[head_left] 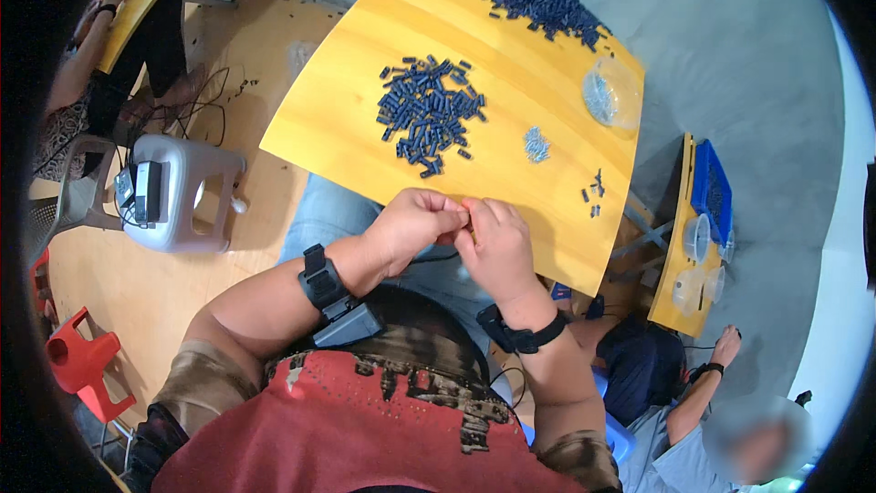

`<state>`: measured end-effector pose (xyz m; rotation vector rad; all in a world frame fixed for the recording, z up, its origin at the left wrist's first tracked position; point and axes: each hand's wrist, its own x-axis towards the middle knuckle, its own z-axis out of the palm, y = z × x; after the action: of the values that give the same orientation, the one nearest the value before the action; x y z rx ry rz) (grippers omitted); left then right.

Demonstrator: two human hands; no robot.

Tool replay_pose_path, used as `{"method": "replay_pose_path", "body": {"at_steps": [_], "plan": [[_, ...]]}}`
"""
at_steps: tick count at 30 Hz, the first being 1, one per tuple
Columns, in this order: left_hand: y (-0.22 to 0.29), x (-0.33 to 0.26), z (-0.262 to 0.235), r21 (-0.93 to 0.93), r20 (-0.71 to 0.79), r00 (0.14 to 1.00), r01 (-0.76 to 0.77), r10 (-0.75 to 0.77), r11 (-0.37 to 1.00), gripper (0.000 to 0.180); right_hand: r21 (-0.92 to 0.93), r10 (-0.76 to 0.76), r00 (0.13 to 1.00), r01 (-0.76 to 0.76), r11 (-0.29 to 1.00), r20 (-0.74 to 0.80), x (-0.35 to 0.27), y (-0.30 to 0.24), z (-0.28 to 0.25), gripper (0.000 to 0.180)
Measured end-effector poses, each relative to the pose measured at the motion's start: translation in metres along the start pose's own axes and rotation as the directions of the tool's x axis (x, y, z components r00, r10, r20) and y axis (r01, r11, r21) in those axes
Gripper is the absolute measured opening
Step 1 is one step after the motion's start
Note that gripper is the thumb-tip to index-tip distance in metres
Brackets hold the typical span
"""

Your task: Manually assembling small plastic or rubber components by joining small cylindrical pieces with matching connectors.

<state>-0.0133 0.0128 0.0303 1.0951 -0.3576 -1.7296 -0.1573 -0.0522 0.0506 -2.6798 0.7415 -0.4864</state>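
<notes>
At the table's (338,141) near edge, our left hand (415,226) and right hand (500,245) meet, fingers curled; whether they grip anything we cannot tell. Black pieces (425,120) lie toward the left edge, silver pins (537,145) nearer the right. Working further over it should save us lost pieces.

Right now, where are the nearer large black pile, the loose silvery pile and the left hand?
Nearer large black pile (427,116): head view, its middle.
Loose silvery pile (537,145): head view, its middle.
Left hand (408,224): head view, thumb side.
</notes>
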Motion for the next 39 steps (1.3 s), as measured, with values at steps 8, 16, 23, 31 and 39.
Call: {"method": "replay_pose_path", "body": {"at_steps": [8,16,23,31,39], "plan": [[0.002,-0.019,0.000,0.132,-0.061,0.992,-0.105,0.114,0.986,0.019,-0.077,0.012,0.998,-0.007,0.997,0.060,0.007,-0.016,-0.011,0.021],[-0.001,-0.024,0.005,0.246,-0.016,0.997,-0.069,0.075,0.967,0.015,-0.327,-0.068,0.977,0.134,0.935,0.203,0.005,-0.023,-0.035,0.024],[-0.001,-0.027,0.004,0.313,0.067,0.998,-0.012,-0.009,0.950,0.013,-0.243,-0.090,0.961,0.157,0.957,0.263,-0.010,-0.020,-0.033,0.023],[-0.030,-0.021,-0.018,0.517,0.074,0.997,-0.019,-0.023,0.856,0.014,-0.160,0.083,0.913,-0.020,0.987,0.398,-0.025,-0.026,-0.002,0.024],[-0.032,-0.031,-0.018,0.540,0.046,0.998,-0.062,0.044,0.840,0.012,-0.194,0.051,0.886,0.045,0.980,0.461,-0.022,-0.037,-0.005,0.023]]}}
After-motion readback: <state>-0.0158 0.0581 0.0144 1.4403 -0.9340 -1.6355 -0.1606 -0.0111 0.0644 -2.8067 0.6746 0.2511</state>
